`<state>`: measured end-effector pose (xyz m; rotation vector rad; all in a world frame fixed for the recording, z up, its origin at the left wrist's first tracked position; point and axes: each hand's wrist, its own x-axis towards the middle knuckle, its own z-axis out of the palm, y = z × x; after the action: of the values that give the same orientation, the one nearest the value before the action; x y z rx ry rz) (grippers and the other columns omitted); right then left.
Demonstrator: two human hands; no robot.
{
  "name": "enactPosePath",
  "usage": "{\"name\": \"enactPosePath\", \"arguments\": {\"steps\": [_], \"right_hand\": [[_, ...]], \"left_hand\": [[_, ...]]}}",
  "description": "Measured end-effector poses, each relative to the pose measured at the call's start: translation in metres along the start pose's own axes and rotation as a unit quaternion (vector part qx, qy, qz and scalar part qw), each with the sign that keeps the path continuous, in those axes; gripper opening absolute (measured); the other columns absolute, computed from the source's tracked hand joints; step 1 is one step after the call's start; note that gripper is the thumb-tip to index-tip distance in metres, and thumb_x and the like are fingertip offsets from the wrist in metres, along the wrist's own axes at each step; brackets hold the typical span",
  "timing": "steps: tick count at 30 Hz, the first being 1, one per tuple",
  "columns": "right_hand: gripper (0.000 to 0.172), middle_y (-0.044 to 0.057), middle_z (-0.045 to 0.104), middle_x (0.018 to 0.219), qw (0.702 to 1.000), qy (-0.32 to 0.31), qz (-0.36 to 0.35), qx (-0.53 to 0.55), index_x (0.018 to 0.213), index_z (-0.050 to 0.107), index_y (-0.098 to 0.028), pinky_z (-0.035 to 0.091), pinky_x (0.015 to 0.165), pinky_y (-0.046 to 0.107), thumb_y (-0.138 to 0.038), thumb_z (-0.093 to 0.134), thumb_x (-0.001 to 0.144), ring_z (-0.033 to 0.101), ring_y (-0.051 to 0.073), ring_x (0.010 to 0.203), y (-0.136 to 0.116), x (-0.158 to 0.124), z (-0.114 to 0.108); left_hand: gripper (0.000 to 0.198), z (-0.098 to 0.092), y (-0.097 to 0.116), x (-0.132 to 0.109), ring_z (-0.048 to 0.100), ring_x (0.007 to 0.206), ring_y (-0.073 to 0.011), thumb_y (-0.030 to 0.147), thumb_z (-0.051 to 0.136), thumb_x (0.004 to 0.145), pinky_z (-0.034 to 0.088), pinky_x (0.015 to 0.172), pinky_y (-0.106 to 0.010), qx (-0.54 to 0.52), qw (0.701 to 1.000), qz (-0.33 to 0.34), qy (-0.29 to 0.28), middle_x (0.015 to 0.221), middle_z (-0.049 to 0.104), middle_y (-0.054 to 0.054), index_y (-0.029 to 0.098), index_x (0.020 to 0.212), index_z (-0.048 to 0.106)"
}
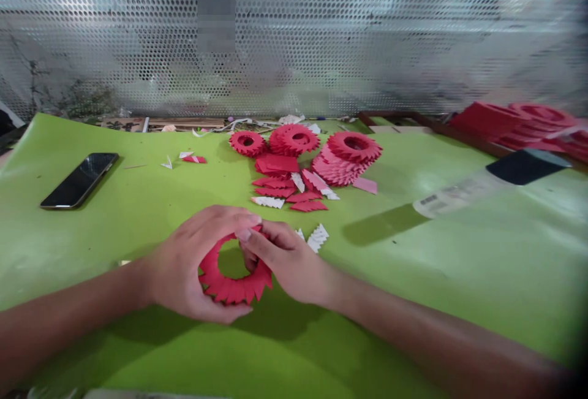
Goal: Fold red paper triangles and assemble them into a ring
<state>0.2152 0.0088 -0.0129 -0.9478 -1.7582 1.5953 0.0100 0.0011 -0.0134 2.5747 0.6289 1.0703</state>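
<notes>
Between my hands is a red folded-paper ring (236,289) with a jagged outer edge, raised above the green table covering. My left hand (186,264) wraps round its left side, thumb below and fingers over the top. The fingers of my right hand (287,255) pinch the ring's upper right rim, and some reach inside the hole. Just beyond lie loose folded paper pieces, red (309,206) and white (318,238). Behind them stand more rings: a small red one (248,142), a red stack (294,140), and a pink stack (337,165) topped with red.
A black phone (80,179) lies at the left. To the right is a clear bottle with a dark cap (528,166), lying on its side. Red paper pieces (491,120) fill a tray at the back right. A perforated metal sheet (294,31) stands behind the green covering (459,276).
</notes>
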Motion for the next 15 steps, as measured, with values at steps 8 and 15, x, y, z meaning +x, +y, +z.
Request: {"name": "enactPosePath", "arguments": {"steps": [8,15], "right_hand": [[0.048,-0.005,0.042,0.068,0.998,0.026,-0.011,0.057,0.081,0.055,-0.022,0.031,0.049,0.026,-0.069,0.060,0.091,0.036,0.010,0.056,-0.002,0.002,0.003],[0.051,-0.005,0.038,0.066,0.998,0.051,-0.012,0.045,0.077,0.047,-0.024,0.031,0.050,0.027,-0.072,0.055,0.092,0.035,0.011,0.055,-0.001,0.004,0.011]], "left_hand": [[0.085,0.000,0.000,0.002,0.062,0.127,-0.0341,0.033,0.083,0.079,0.055,0.109,-0.052,0.028,0.998,-0.015,0.059,0.138,0.060,-0.012,0.026,0.151,0.038],[0.086,0.008,-0.002,0.000,0.061,0.128,-0.0357,0.038,0.082,0.080,0.053,0.109,-0.057,0.033,0.996,-0.035,0.074,0.139,0.061,-0.012,0.031,0.152,0.037]]}}
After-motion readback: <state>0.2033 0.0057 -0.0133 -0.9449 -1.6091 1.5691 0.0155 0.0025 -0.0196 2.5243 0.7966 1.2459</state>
